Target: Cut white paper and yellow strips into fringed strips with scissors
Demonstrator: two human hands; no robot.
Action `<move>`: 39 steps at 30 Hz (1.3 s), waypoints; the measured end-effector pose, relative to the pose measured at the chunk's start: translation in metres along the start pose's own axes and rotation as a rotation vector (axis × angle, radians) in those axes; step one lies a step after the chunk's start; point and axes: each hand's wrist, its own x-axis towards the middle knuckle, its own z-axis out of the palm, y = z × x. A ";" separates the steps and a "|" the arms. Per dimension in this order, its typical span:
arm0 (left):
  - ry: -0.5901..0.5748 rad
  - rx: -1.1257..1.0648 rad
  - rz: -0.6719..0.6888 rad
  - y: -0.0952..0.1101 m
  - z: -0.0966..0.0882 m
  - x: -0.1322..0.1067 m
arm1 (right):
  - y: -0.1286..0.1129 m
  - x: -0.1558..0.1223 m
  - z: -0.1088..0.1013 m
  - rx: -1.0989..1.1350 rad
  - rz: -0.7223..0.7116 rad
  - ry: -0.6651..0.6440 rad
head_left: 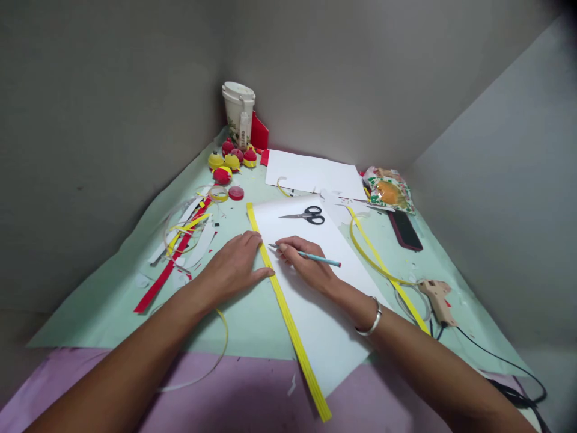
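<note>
My left hand (234,264) rests over the left edge of a long yellow strip (288,319), its fingertips and outstretched thumb touching it at separate spots. The strip lies along the left edge of a large white paper sheet (333,325) and reaches past the sheet's near end. In my right hand (306,258) is a light blue pen (322,259), gripped near its tip. That tip points at the paper just right of the strip. Black-handled scissors (311,214) lie closed on the sheet beyond my hands.
Paper and ribbon scraps (180,240) lie at left. Red and yellow balls (222,175) and a lidded cup (238,114) stand behind. On the right are a phone (404,230), a glue gun (437,300) with a cord, and a patterned packet (390,191). Another white sheet (315,174) lies at the back.
</note>
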 end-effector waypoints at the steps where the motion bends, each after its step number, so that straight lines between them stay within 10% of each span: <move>1: 0.001 -0.002 0.004 0.000 0.000 0.000 | 0.002 0.002 0.004 0.010 -0.011 0.006; 39: -0.036 0.040 -0.013 0.007 -0.006 0.001 | -0.007 -0.013 0.011 -0.125 0.009 0.036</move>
